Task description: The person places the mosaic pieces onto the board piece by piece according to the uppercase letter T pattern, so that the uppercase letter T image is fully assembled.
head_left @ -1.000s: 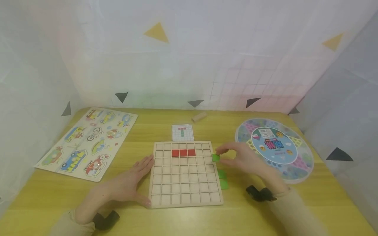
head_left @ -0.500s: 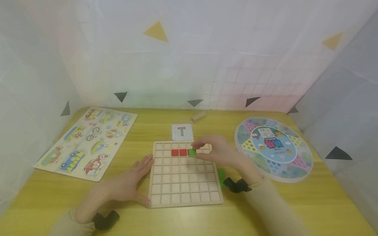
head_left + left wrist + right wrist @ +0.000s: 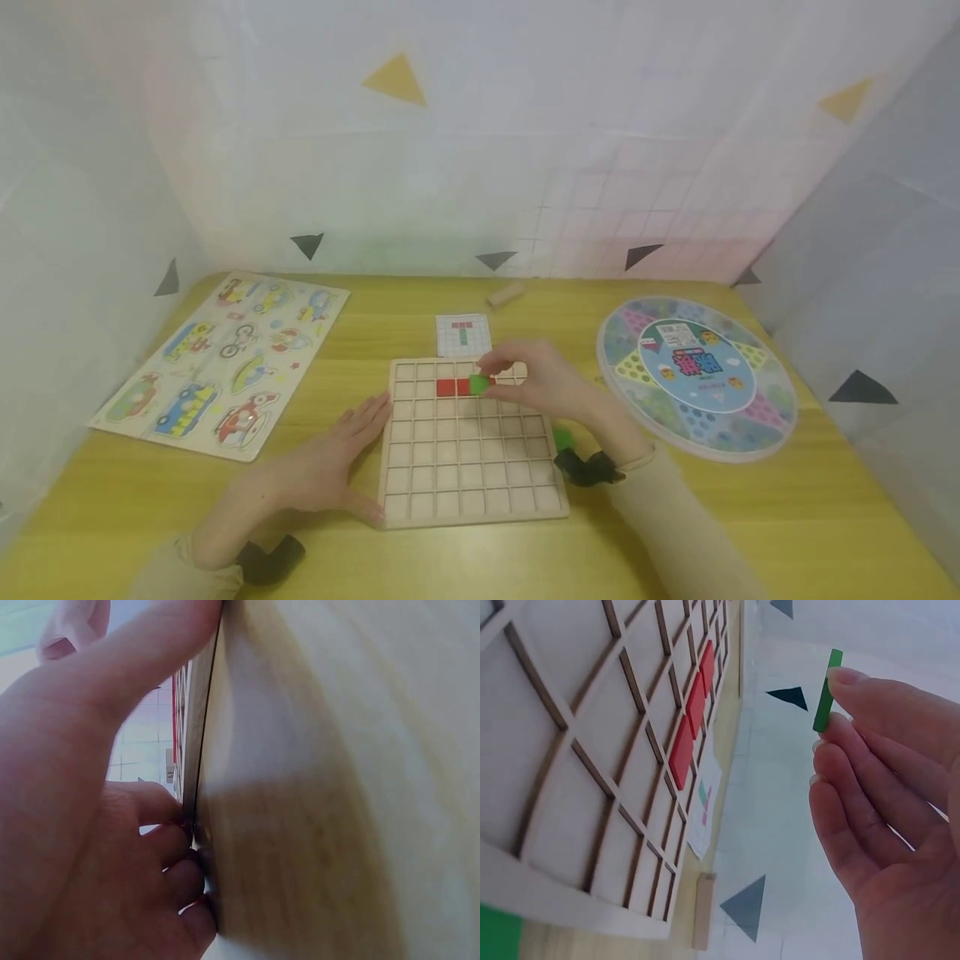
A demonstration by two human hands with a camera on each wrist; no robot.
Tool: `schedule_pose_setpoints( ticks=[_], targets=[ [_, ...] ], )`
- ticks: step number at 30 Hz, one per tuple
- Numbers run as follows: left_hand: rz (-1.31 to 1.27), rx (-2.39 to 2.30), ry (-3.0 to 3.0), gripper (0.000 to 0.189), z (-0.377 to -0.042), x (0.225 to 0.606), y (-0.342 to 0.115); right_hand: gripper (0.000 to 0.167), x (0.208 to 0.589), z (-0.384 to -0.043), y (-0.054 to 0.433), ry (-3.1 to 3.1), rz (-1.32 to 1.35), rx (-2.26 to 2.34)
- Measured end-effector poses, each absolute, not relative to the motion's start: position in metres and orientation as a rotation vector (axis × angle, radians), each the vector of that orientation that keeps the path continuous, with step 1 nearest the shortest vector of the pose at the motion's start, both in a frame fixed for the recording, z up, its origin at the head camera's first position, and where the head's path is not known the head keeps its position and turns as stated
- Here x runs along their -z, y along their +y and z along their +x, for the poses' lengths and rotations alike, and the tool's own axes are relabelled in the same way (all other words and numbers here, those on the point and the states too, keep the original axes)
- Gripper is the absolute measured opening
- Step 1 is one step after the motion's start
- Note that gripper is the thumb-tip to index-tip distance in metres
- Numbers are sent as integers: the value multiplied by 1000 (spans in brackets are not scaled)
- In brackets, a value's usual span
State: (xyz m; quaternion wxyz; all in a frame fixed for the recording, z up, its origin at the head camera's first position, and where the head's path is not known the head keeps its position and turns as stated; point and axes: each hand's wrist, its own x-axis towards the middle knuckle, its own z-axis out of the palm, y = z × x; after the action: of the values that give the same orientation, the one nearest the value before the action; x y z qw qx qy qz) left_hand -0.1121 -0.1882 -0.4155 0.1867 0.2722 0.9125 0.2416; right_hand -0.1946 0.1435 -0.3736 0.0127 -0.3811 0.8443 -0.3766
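My right hand (image 3: 546, 385) pinches a green square tile (image 3: 480, 384) between thumb and fingers. In the right wrist view the tile (image 3: 827, 691) is seen edge-on, raised off the wooden grid board (image 3: 562, 802). Red tiles (image 3: 682, 752) lie in a row in the board's second row from the far side; in the head view the green tile overlaps the rightmost one. My left hand (image 3: 318, 471) rests against the board's left edge, fingers extended at the side and thumb at the near left corner. In the left wrist view its fingertips (image 3: 199, 919) meet the board's side.
Beyond the board lies a pattern card (image 3: 463, 336) with a red and green T, near a small wooden block (image 3: 506, 296). Green on the table shows another tile (image 3: 563, 439) beside the board's right edge. A vehicle puzzle (image 3: 225, 358) lies left, a round game box (image 3: 697, 375) right.
My right hand has carried the green tile leftward from the board's right edge to over the red tiles, tilting it. The left hand has stayed at the board's left edge.
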Motion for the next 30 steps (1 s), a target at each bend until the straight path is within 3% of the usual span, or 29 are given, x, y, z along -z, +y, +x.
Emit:
schedule_pose_setpoints(
  ticks=[30],
  targets=[
    [748, -683, 2570, 138, -113, 416, -188, 27, 399, -194, 127, 2596, -1081, 1064]
  ],
)
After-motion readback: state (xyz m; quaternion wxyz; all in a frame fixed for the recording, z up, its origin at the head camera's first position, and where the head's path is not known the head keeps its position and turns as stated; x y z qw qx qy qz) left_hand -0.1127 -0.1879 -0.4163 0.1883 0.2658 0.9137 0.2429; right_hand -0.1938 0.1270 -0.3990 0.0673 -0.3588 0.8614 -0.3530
